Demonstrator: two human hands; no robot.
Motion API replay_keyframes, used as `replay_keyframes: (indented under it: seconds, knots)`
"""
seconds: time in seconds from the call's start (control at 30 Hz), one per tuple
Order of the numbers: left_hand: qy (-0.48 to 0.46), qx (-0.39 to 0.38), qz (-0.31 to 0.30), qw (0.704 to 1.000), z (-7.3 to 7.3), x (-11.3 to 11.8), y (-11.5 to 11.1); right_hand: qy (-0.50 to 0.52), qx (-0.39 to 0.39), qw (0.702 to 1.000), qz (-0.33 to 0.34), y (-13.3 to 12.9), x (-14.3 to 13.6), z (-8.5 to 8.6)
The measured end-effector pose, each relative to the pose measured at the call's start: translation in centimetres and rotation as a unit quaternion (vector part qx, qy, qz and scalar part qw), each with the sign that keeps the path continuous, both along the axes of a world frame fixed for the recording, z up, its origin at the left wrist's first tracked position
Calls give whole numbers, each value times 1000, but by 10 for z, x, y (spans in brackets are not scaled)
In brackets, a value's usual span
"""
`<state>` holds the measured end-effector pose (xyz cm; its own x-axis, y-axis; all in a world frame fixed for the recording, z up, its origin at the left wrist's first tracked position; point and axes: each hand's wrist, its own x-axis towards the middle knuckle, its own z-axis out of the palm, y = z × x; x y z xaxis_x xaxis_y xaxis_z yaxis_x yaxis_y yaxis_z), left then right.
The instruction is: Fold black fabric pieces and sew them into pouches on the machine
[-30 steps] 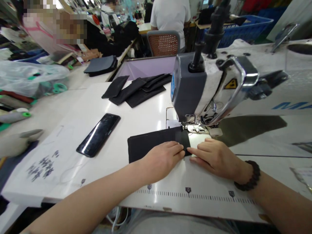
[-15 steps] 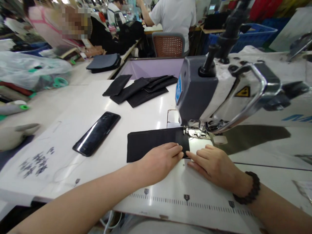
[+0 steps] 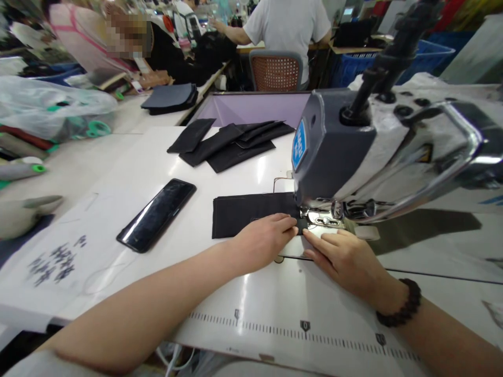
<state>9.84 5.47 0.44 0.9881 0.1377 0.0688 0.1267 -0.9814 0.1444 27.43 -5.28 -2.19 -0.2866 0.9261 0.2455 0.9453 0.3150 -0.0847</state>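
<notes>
A black fabric piece (image 3: 239, 213) lies flat on the white sewing table (image 3: 220, 293), its right end at the presser foot (image 3: 320, 219) of the sewing machine (image 3: 334, 141). My left hand (image 3: 265, 241) rests on the fabric's lower right part, fingers together and pressing it down. Just right of it, my right hand (image 3: 346, 262), with a dark beaded bracelet on its wrist, touches the fabric's right edge with an outstretched index finger. Its fingers are partly spread and grip nothing. The needle is hidden behind the machine head.
Several black fabric pieces (image 3: 228, 144) are piled behind the work. A black phone (image 3: 157, 214) lies to the left. Farther left are a plastic bag (image 3: 58, 104) and thread cones (image 3: 19, 170). A person in a grey shirt (image 3: 286, 26) sits beyond, by a chair (image 3: 276, 70).
The black fabric has moved away from me, slightly right, along the presser foot. My left hand has moved with it. The machine appears larger and farther right as the view shifts.
</notes>
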Motion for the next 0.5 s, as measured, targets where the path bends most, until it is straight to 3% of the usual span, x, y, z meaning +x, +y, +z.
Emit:
replay_keyframes:
  seconds: [0.23, 0.5]
  knots:
    - [15, -13, 16, 1000, 0, 9, 14, 8, -16, 1000, -14, 0, 0, 1]
    - [-1, 36, 33, 999, -9, 16, 25, 18, -37, 999, -18, 2, -2, -2]
